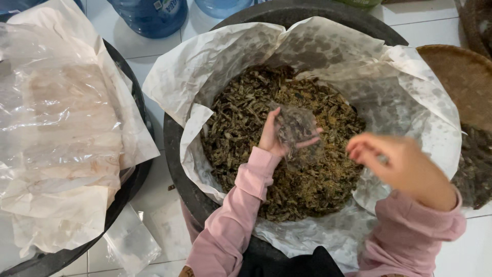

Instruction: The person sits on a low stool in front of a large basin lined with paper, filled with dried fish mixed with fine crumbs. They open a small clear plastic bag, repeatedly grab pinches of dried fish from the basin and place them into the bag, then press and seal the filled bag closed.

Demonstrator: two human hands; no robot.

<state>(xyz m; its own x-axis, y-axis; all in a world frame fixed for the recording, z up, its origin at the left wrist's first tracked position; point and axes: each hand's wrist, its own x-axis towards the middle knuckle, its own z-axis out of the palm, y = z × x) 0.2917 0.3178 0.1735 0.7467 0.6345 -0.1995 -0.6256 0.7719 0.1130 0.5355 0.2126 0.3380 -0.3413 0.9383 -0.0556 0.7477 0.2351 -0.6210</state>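
White floor tiles carry a big black tub, lined with crumpled paper and heaped with dried dark leaves. Over the heap, left hand clamped on a small clear plastic bag, some leaf already inside. Right hand hovers just beside it, blurred, fingers bunched; can't tell whether it pinches anything. Second tub to the left, covered in plastic sheeting. Blue water bottles up top.
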